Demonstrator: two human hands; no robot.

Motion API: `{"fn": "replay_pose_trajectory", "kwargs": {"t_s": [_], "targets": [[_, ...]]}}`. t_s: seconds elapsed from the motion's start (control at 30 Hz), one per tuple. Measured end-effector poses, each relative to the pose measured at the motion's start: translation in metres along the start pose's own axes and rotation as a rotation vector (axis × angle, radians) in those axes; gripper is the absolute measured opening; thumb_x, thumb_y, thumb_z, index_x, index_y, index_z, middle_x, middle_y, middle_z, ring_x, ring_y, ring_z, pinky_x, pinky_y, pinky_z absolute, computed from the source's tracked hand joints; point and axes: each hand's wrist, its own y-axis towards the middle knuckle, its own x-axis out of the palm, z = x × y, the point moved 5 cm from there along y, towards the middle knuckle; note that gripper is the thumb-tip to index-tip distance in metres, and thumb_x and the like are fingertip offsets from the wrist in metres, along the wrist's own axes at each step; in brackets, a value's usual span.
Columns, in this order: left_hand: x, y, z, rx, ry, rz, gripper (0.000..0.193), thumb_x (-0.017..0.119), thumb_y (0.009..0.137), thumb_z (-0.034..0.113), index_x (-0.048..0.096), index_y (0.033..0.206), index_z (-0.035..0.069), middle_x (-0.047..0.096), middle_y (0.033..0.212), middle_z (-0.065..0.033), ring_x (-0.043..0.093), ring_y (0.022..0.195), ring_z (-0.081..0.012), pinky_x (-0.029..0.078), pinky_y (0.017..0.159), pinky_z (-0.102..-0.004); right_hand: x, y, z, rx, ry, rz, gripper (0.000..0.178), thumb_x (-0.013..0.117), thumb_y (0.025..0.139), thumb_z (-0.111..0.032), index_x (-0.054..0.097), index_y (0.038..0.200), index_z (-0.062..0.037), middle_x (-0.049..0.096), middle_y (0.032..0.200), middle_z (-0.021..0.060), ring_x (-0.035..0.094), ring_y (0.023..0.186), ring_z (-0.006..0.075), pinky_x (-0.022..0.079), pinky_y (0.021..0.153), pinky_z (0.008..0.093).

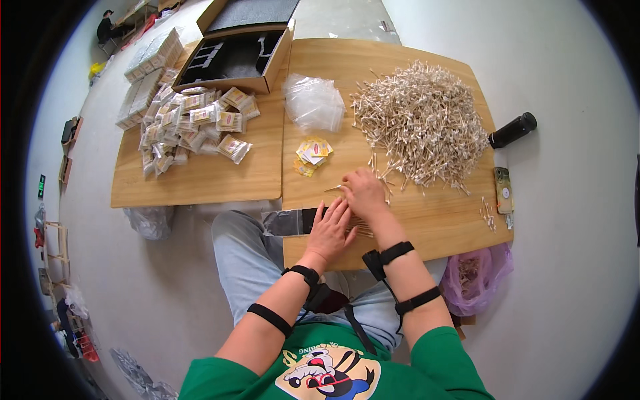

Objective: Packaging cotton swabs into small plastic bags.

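Note:
My left hand [329,232] lies with its fingers stretched out at the near edge of the table, over a black flat piece [309,220]. Beside it, a row of cotton swabs [361,229] shows partly from under my hands. My right hand [365,195] is just above and to the right, its fingers pinched around a cotton swab [334,189] that points left. A large heap of loose cotton swabs [427,123] covers the far right of the table. Small yellow and white cards [312,155] lie in a pile beyond my hands.
Clear plastic bags [313,103] lie beyond the cards. Packed swab bags [193,120] pile up on the left table [200,183], near an open cardboard box [270,77]. A black bottle [513,130] and a phone [503,190] are at the right edge; a purple bag [477,283] hangs below.

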Motion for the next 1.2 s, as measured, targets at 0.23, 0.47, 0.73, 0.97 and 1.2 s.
{"fn": "replay_pose_trajectory", "kwargs": {"t_s": [0.23, 0.47, 0.73, 0.97, 1.2], "targets": [[0.001, -0.001, -0.002, -0.016, 0.000, -0.002, 0.052, 0.055, 0.094, 0.040, 0.054, 0.134, 0.007, 0.048, 0.146, -0.0086, 0.037, 0.141, -0.0234, 0.021, 0.119, -0.0479, 0.020, -0.002, 0.017, 0.103, -0.158, -0.137, 0.016, 0.071, 0.083, -0.019, 0.060, 0.090, -0.0104, 0.061, 0.095, 0.0092, 0.060, 0.095, 0.0294, 0.050, 0.081, 0.0416], [-0.001, 0.001, -0.003, -0.022, -0.019, 0.013, 0.050, 0.055, 0.094, 0.040, 0.057, 0.132, 0.007, 0.050, 0.145, -0.0078, 0.038, 0.140, -0.0223, 0.022, 0.119, -0.0474, -0.002, -0.007, 0.038, 0.333, -0.235, 0.086, 0.018, 0.068, 0.086, -0.021, 0.057, 0.092, -0.0070, 0.061, 0.097, 0.0140, 0.061, 0.095, 0.0327, 0.050, 0.082, 0.0430], [-0.001, -0.002, -0.003, -0.021, -0.036, 0.030, 0.048, 0.057, 0.094, 0.038, 0.057, 0.130, 0.007, 0.050, 0.145, -0.0077, 0.039, 0.140, -0.0230, 0.022, 0.118, -0.0475, 0.014, -0.022, 0.031, 0.313, -0.247, -0.110, 0.015, 0.064, 0.089, -0.018, 0.057, 0.095, -0.0060, 0.061, 0.100, 0.0152, 0.061, 0.098, 0.0338, 0.050, 0.083, 0.0440], [-0.006, -0.001, -0.001, -0.026, -0.024, 0.029, 0.047, 0.056, 0.094, 0.039, 0.059, 0.128, 0.007, 0.050, 0.144, -0.0080, 0.040, 0.139, -0.0223, 0.022, 0.118, -0.0469, -0.036, -0.035, 0.084, 0.442, -0.137, 0.121, 0.010, 0.063, 0.090, -0.016, 0.059, 0.090, -0.0077, 0.063, 0.094, 0.0114, 0.061, 0.094, 0.0325, 0.048, 0.080, 0.0450], [0.002, 0.000, -0.005, -0.031, -0.048, 0.034, 0.047, 0.056, 0.094, 0.039, 0.059, 0.129, 0.008, 0.050, 0.145, -0.0075, 0.040, 0.139, -0.0218, 0.022, 0.119, -0.0464, -0.029, -0.020, 0.096, 0.246, -0.246, -0.005, 0.012, 0.067, 0.087, -0.017, 0.060, 0.090, -0.0081, 0.063, 0.094, 0.0098, 0.061, 0.094, 0.0315, 0.049, 0.078, 0.0442]]}}
